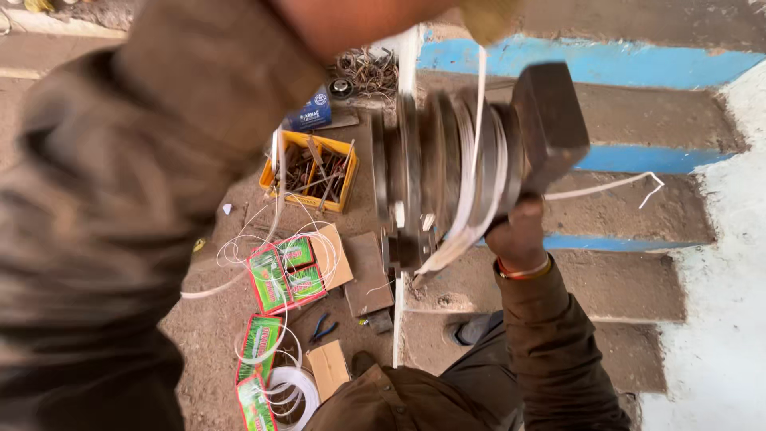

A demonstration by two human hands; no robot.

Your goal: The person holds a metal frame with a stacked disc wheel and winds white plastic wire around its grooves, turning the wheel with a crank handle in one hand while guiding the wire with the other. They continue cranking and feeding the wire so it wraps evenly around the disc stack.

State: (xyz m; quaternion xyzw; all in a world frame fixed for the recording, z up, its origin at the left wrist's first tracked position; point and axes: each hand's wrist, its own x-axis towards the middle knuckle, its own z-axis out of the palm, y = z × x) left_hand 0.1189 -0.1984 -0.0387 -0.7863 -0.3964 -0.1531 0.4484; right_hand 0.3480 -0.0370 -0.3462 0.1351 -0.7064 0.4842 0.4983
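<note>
Head view looks steeply down past a blurred brown sleeve [120, 199] that fills the left side and runs up toward the top edge; the left hand at its end is out of view. Right of the sleeve, on the dirt floor [207, 327], lie loops of thin white wire [247, 255] tangled over several red-and-green packets [275, 275], with small cardboard pieces [329, 367] and blue-handled pliers [321, 327] near them. Above these sits a yellow crate [346, 179] holding rusty metal pieces, and just beyond it a blue box [309, 113].

At centre stands a winding machine with a stack of dark metal discs [431, 168] on a horizontal axis, blurred. White wire is wound on a spool [488, 160] between the discs and a dark square block [550, 120]. One strand rises from the spool to the top of the frame, and another trails off to the right, ending in a small bend [650, 185].

Under the block, the right hand [519, 235] is closed in a fist against the underside of the spool, where the wire gathers; what exactly it grips is hidden. A thin band [523, 271] circles the wrist.

Behind, on the right, grey concrete steps with blue-painted edges [630, 68] climb beside a whitewashed wall [726, 263].
</note>
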